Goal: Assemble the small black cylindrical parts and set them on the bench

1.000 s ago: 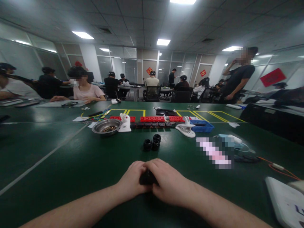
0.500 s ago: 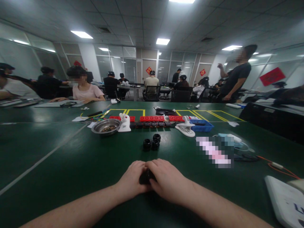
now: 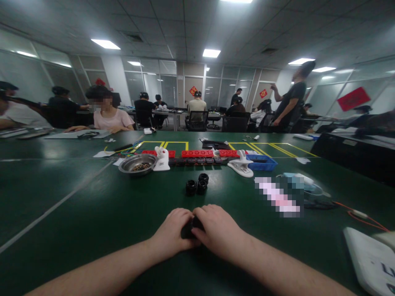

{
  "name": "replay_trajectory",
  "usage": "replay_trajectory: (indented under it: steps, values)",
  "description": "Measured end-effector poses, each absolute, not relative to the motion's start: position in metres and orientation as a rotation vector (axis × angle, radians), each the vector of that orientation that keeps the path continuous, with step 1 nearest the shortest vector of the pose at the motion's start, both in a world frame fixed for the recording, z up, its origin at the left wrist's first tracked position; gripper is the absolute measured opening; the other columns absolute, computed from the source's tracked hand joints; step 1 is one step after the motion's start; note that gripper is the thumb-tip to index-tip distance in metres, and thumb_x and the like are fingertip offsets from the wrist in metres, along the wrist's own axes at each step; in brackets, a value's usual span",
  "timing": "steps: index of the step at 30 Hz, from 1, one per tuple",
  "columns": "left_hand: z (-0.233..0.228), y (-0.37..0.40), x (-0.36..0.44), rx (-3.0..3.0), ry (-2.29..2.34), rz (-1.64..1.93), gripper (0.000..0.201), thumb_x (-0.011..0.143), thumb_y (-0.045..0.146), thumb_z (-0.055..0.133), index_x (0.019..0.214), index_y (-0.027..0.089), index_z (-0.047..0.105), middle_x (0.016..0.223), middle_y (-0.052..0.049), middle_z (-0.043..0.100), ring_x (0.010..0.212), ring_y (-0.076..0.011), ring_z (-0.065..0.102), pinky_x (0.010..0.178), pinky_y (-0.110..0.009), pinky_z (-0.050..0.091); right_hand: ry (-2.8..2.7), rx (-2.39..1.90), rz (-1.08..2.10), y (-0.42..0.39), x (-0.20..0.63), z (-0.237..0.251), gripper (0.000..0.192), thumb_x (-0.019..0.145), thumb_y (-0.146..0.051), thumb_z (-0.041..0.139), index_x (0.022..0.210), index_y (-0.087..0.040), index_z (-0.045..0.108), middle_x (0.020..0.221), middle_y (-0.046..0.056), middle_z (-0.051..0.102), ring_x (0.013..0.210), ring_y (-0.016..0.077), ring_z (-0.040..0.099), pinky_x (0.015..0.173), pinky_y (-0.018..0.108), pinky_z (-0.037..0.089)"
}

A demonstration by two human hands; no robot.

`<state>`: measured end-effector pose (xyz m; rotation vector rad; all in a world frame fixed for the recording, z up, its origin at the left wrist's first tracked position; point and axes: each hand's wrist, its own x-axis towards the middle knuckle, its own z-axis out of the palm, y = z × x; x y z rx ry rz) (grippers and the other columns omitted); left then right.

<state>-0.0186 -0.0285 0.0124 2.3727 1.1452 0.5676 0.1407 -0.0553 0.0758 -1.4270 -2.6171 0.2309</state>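
Head view, lower centre of the frame: the left hand (image 3: 173, 232) and the right hand (image 3: 216, 232) meet knuckle to knuckle on the dark green tabletop (image 3: 92, 213), both curled closed around a small black cylindrical part (image 3: 189, 227), of which only a dark sliver shows between the fingers. Compared with the views from a second and half a second ago, the hands sit a little higher in the frame, and the right fingers now lie slightly further over the part; the grip itself is unchanged. This small shift suggests fine manipulation of the held part, such as twisting or pressing two pieces together, though the fingers hide the action itself.

Above the hands, at mid-frame, three similar black ring-shaped parts (image 3: 197, 186) stand clustered, well apart from the hands and unmoved. Beyond them lie a round metal bowl of small dark pieces (image 3: 138, 163), a row of red blocks (image 3: 197, 154), a white clip-like holder (image 3: 241, 165) and a shallow blue plastic tray (image 3: 262, 163). At upper right, a standing person in dark clothes (image 3: 290, 102) is now further left than before.
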Motion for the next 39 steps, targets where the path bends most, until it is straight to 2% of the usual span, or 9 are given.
replay_trajectory:
  steps: [3,7,10,14,21,25,30,35,39]
  values:
    - [0.009,-0.027,-0.019,2.338,1.159,0.601,0.042,0.059,0.038,0.069,0.095,0.02,0.055,0.096,-0.004,0.056,0.091,-0.0244,0.05,0.082,-0.038,0.039,-2.673,-1.232,0.347,-0.059,0.143,0.081,0.029,0.069,-0.01,0.049,0.097,-0.016,0.053,0.096,0.007,0.06,0.089,0.0201,0.053,0.085,0.035,0.036]
    - [0.009,-0.027,-0.019,2.372,1.129,0.599,0.034,0.06,0.028,0.067,0.091,0.02,0.056,0.096,-0.003,0.057,0.092,-0.0238,0.051,0.084,-0.037,0.038,-2.589,-1.198,0.325,-0.061,0.144,0.08,0.037,0.069,-0.015,0.051,0.106,-0.017,0.049,0.11,0.008,0.053,0.101,0.0212,0.047,0.094,0.039,0.028]
    - [0.013,-0.028,-0.018,2.388,1.119,0.577,0.036,0.06,0.028,0.067,0.093,0.021,0.055,0.098,-0.003,0.057,0.093,-0.0238,0.05,0.084,-0.037,0.038,-2.514,-1.304,0.251,-0.059,0.141,0.075,0.033,0.073,-0.025,0.053,0.105,-0.016,0.05,0.101,0.008,0.056,0.094,0.0221,0.049,0.086,0.038,0.036]
    - [0.018,-0.031,-0.017,2.371,1.143,0.569,0.036,0.061,0.033,0.068,0.093,0.021,0.056,0.097,-0.004,0.057,0.091,-0.0242,0.051,0.083,-0.037,0.039,-2.512,-1.429,0.225,-0.056,0.139,0.071,0.039,0.073,-0.035,0.057,0.105,-0.015,0.049,0.092,0.009,0.058,0.084,0.024,0.052,0.074,0.037,0.042]
    - [0.017,-0.031,-0.018,2.33,1.142,0.562,0.031,0.06,0.03,0.068,0.089,0.021,0.059,0.097,-0.003,0.057,0.095,-0.0249,0.05,0.085,-0.038,0.038,-2.622,-1.153,0.397,-0.062,0.144,0.079,0.039,0.07,-0.011,0.05,0.108,-0.016,0.046,0.102,0.007,0.056,0.094,0.0188,0.05,0.085,0.031,0.037]
    - [0.013,-0.029,-0.018,2.362,1.131,0.584,0.035,0.059,0.026,0.068,0.092,0.02,0.057,0.1,-0.004,0.057,0.096,-0.025,0.049,0.086,-0.038,0.038,-2.519,-1.237,0.338,-0.062,0.143,0.078,0.042,0.071,-0.022,0.055,0.112,-0.015,0.045,0.106,0.009,0.054,0.099,0.0215,0.047,0.088,0.035,0.034]
    - [0.013,-0.029,-0.018,2.396,1.13,0.592,0.036,0.061,0.032,0.068,0.092,0.02,0.056,0.096,-0.003,0.057,0.091,-0.0238,0.051,0.084,-0.038,0.039,-2.486,-1.435,0.275,-0.056,0.14,0.072,0.041,0.073,-0.034,0.057,0.109,-0.016,0.047,0.096,0.009,0.057,0.09,0.0242,0.051,0.076,0.037,0.041]
    - [0.014,-0.03,-0.018,2.347,1.154,0.597,0.038,0.06,0.034,0.068,0.094,0.02,0.056,0.095,-0.003,0.057,0.09,-0.0234,0.051,0.081,-0.037,0.04,-2.604,-1.35,0.337,-0.057,0.141,0.074,0.025,0.074,-0.018,0.051,0.099,-0.015,0.052,0.094,0.008,0.057,0.086,0.0215,0.053,0.075,0.034,0.042]
    - [0.011,-0.028,-0.018,2.353,1.116,0.584,0.039,0.06,0.03,0.068,0.097,0.022,0.057,0.099,-0.003,0.056,0.095,-0.0241,0.049,0.086,-0.037,0.037,-2.596,-1.15,0.418,-0.061,0.144,0.077,0.046,0.065,-0.011,0.052,0.11,-0.015,0.046,0.113,0.008,0.05,0.103,0.0206,0.045,0.09,0.032,0.035]
